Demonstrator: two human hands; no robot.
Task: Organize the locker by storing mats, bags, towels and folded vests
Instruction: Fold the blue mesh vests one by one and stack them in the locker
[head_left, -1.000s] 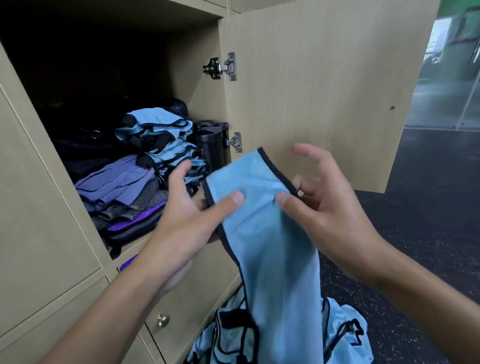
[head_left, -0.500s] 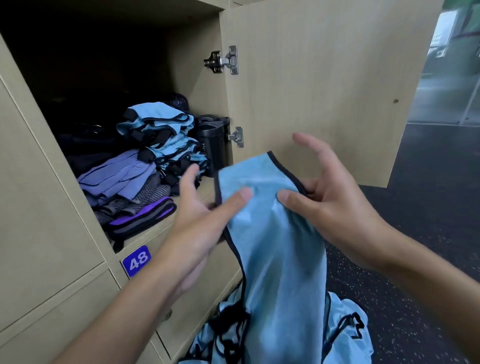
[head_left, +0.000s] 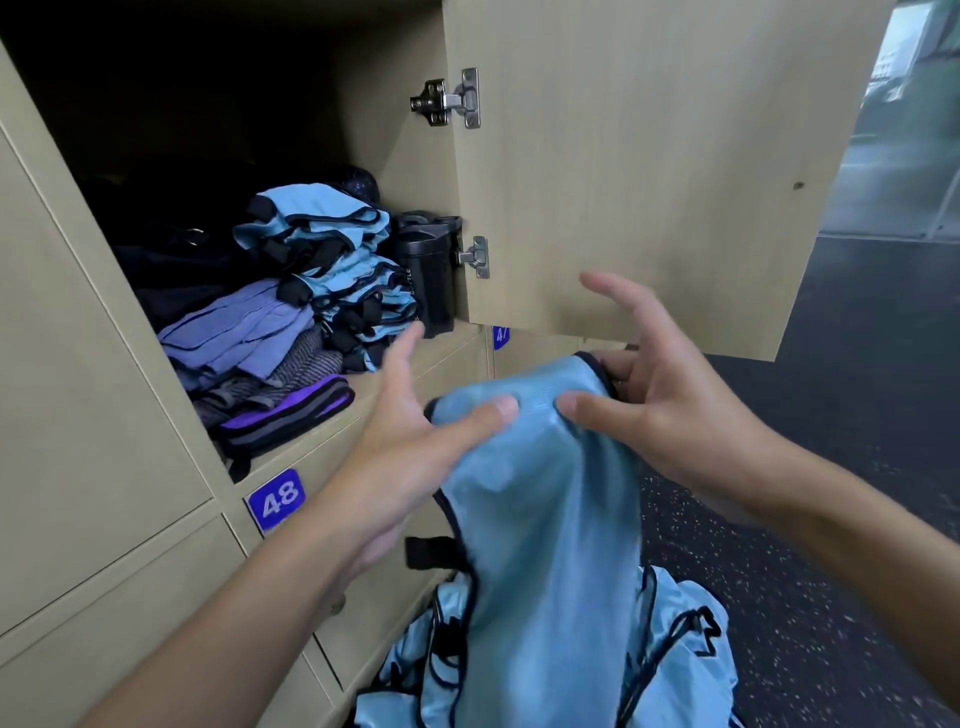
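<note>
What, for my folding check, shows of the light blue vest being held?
The light blue vest is thin, shiny fabric edged with dark piping, a black strap at one side. Unfolded, it hangs before the lockers, its top pinched by the left hand and right hand, its bottom reaching a pile of similar vests.

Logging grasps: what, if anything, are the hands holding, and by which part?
The left hand and right hand each pinch the light blue, black-trimmed fabric vest at its top edge.
</note>
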